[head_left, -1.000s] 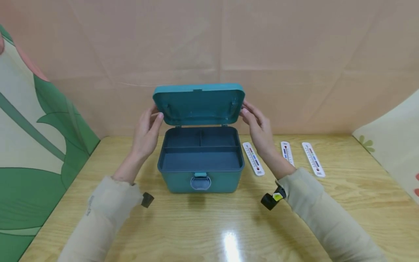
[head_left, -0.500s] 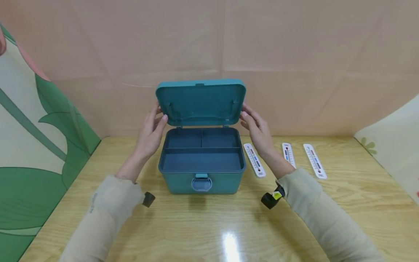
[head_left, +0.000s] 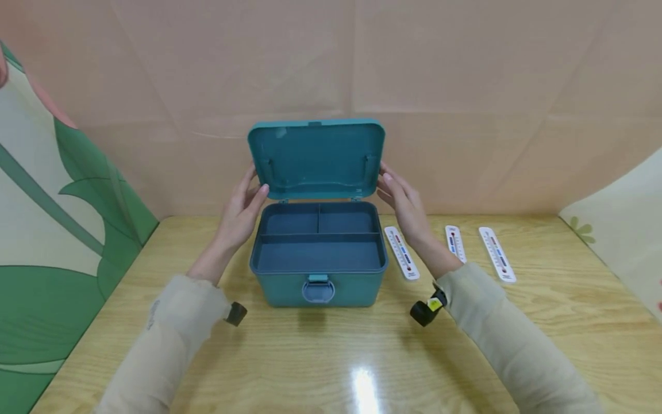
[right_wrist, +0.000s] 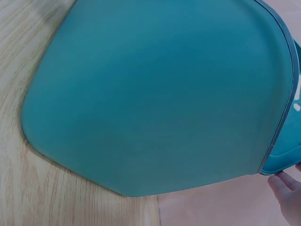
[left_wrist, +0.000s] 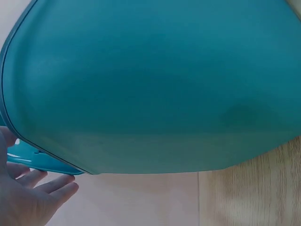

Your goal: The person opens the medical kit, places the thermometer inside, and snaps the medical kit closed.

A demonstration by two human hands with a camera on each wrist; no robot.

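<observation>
A teal plastic storage box (head_left: 279,290) stands on the table with its lid (head_left: 318,161) raised nearly upright on the rear hinges. My left hand (head_left: 239,215) holds the lid's left edge, thumb in front and fingers partly hidden behind. At the opposite edge my right hand (head_left: 408,213) holds the lid in a similar way, its thumb close to the rim. The left wrist view shows left fingers (left_wrist: 56,188) against the lid's outside; in the right wrist view, right fingers (right_wrist: 282,183) touch its outer edge. Inside the box is a dark blue divided tray (head_left: 318,253).
Three white thermometers lie right of the box: one thermometer (head_left: 401,253) beside it, a middle thermometer (head_left: 455,242) partly covered by the right forearm, and a far thermometer (head_left: 497,255). A blue-grey latch (head_left: 318,290) hangs at the box front. A pinkish cloth backdrop (head_left: 331,69) stands behind.
The lid has tilted further back and up, and both hands have moved with it, the left hand slightly rightward. The box body and thermometers have stayed in place.
</observation>
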